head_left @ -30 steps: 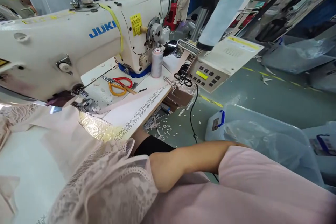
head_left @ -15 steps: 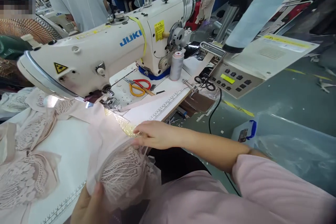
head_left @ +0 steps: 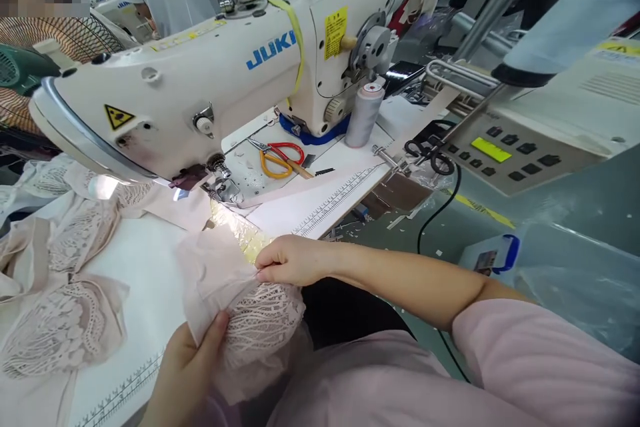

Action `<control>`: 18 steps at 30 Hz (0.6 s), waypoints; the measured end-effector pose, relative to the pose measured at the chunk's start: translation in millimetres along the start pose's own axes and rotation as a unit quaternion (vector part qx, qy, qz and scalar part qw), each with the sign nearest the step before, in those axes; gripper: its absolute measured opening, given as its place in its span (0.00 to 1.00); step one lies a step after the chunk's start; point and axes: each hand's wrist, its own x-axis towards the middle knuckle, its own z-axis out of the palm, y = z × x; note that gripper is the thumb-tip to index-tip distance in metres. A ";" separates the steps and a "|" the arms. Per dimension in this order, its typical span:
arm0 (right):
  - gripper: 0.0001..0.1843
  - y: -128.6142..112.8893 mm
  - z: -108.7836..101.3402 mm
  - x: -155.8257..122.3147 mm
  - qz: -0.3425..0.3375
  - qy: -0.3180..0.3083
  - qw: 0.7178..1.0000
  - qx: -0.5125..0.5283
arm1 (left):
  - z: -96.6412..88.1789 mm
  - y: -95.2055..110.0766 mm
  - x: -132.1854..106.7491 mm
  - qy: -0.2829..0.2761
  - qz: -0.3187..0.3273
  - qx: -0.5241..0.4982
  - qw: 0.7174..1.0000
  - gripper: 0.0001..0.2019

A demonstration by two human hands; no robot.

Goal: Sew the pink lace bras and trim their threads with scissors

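Between my hands is a pale pink lace bra piece (head_left: 265,320), its lace cup hanging over the table's front edge. My left hand (head_left: 193,360) pinches the fabric edge between thumb and fingers, at the lower left of the cup. On the upper right, my right hand (head_left: 293,260) is closed on the same edge, beside a shiny gold strip (head_left: 247,233). Ahead of both hands stands the white sewing machine (head_left: 200,80), its lit needle area (head_left: 225,190) apart from the held piece. The fingertips under the fabric are hidden.
More lace bra pieces (head_left: 60,327) lie on the table at the left. Scissors (head_left: 283,159) with red and orange handles and a grey thread cone (head_left: 365,115) sit beside the machine. A control box (head_left: 510,147) juts out at right, above a clear plastic bin (head_left: 575,280).
My left hand has moved up and right along the fabric edge, closer to my right hand. The cloth has pulled back from the needle area. The camera view has shifted slightly.
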 end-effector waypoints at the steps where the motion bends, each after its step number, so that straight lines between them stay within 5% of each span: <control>1: 0.13 -0.2 0.2 1.1 -0.001 -0.001 1.000 -0.012 | 0.5 2.0 3.6 -0.013 -0.006 0.002 1.000 0.24; 6: 0.14 -1.7 5.7 4.3 0.012 0.032 0.998 -0.060 | 2.0 5.0 10.1 -0.043 -0.036 -0.005 0.998 0.21; 13: 0.10 -5.5 19.0 -7.7 0.018 0.177 0.957 -0.228 | 11.7 -0.8 -4.9 0.043 -0.059 -0.066 0.995 0.26; 18: 0.05 -6.6 8.8 -25.1 0.046 0.176 0.978 -0.097 | 28.0 -0.1 -15.3 0.063 -0.059 -0.150 0.985 0.28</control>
